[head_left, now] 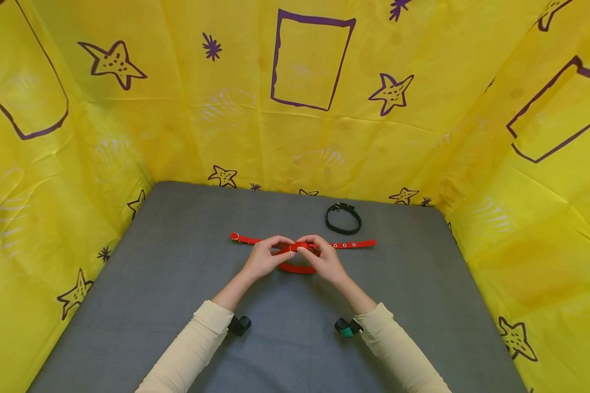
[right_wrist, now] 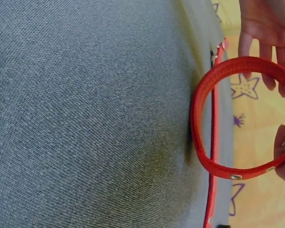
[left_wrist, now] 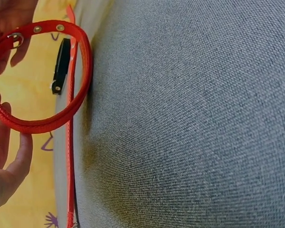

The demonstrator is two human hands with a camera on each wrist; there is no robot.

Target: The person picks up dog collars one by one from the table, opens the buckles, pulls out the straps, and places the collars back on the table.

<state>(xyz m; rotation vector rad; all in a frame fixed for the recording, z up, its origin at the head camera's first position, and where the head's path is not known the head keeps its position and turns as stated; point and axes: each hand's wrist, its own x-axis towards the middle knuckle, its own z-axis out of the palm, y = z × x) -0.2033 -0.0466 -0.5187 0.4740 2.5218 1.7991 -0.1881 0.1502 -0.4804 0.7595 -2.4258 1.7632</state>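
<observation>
A red buckle collar [head_left: 297,269], closed into a loop, is held up between both hands. My left hand [head_left: 265,258] pinches its upper part with thumb and fingers. Facing it, my right hand [head_left: 327,263] grips the same band close by, near the buckle end. In the left wrist view the collar's D-ring [left_wrist: 16,40] and metal eyelets show beside the right hand. Behind the hands a second red collar [head_left: 356,244] lies stretched flat, its buckle [head_left: 234,236] to the left and eyelets to the right; the hands hide its middle.
A black collar [head_left: 343,231], fastened in a loop, lies behind the flat red one, right of centre. The grey table [head_left: 177,327] is bordered at the back and sides by yellow cloth [head_left: 295,142] with drawn stars. A small dark camera [head_left: 348,327] sits at each wrist.
</observation>
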